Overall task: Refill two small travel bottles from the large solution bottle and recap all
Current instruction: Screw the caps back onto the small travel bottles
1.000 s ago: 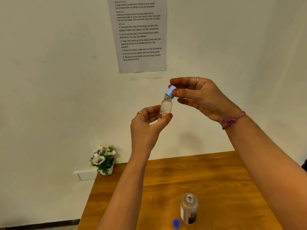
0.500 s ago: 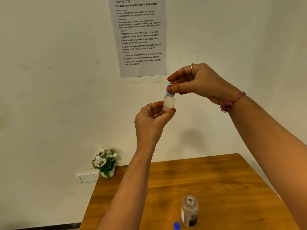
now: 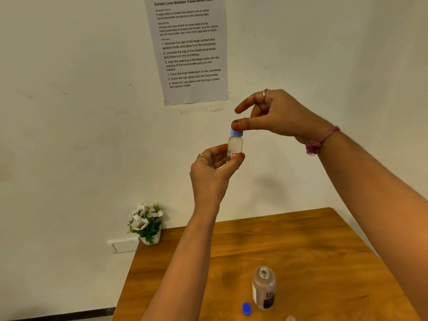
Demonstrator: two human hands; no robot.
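We held small bottle (image 3: 235,147) aloft, left hand (image 3: 213,167) fingers pinching base; right hand (image 3: 273,114) fingers gripping cap (image 3: 236,133) at 12 o'clock. Light, slick plastic; grip low. Large bottle (image 3: 264,287) uncapped on worktop (image 3: 312,251).

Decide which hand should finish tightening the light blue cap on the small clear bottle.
The right hand: its fingers already pinch the light blue cap, while the left hand steadies the small clear bottle.

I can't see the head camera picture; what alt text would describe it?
Two raised bare hands cap a small travel bottle: the left hand grips it, the right hand pinches its light blue cap. On the wooden table below stands an uncapped large bottle beside a loose blue cap.
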